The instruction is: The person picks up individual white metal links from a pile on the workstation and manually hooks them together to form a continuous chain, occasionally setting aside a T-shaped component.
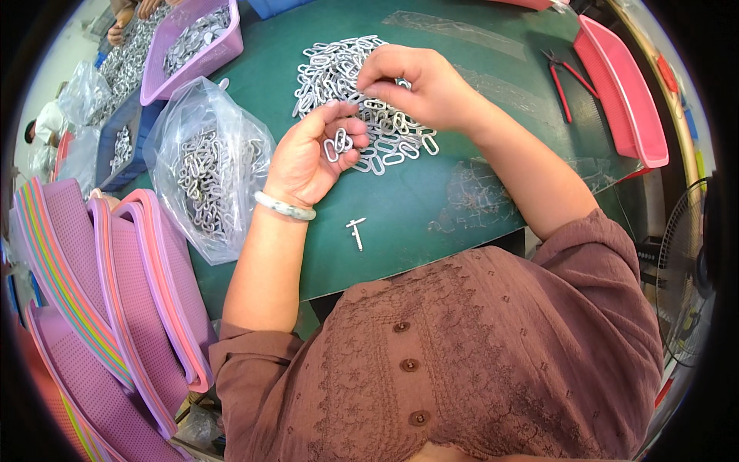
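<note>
Around the green table, clockwise from 1 o'clock to 11.
Clear tape lies across the top at 1 o'clock; at 2, red-handled pliers rest with handles spread, near a pink bin. A caged fan stands beyond the edge at 3. Stacked baskets, mostly lilac, fill 8. A blue bin sits at 10, a lilac bin just short of 11.

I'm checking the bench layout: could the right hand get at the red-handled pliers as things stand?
Probably yes. The red-handled pliers lie uncovered on the green table, out to the right of the right hand; only flat-looking clear film seems to lie between. The pink basket stands beside, not over, them.
</note>
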### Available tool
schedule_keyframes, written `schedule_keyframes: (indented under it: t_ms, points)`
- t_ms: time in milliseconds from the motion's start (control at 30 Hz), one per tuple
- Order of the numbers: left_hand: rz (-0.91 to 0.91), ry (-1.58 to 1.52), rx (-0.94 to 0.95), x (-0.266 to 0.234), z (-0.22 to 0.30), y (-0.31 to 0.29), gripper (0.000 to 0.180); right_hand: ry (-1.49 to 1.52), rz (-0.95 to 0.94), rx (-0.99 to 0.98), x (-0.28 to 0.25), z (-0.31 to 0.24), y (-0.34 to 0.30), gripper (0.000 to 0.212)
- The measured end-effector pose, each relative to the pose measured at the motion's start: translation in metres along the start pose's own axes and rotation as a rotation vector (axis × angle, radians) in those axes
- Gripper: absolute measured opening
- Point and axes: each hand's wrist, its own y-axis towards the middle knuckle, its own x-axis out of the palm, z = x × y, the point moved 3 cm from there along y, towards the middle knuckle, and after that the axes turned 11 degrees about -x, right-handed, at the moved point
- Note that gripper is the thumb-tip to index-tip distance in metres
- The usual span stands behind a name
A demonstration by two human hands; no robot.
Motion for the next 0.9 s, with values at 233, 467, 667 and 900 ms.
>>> schedule_keyframes:
  t_ms: [233, 467, 667, 900]
  points:
    - [0.034, 0.053, 0.053, 0.000, 0.002, -0.001, 0.014, 0.013, -0.056, -0.078, 0.002, -0.001, -0.001, 0.011]
    - [0.077, 0.126, 0.102, 0.004, 0.001, -0.002, 0.018, -0.415, -0.303, 0.098, 0.001, 0.014, -0.011, 0.020]
    - [0.118, 0.125, 0.102, 0.006, 0.001, -0.003, 0.018, -0.457, -0.344, 0.058, 0.001, 0.008, -0.011, 0.018]
    - [0.006, 0.001, 0.066, 0.001, 0.002, -0.001, 0.017, -0.380, -0.334, 0.118, 0.000, 0.019, -0.012, 0.012]
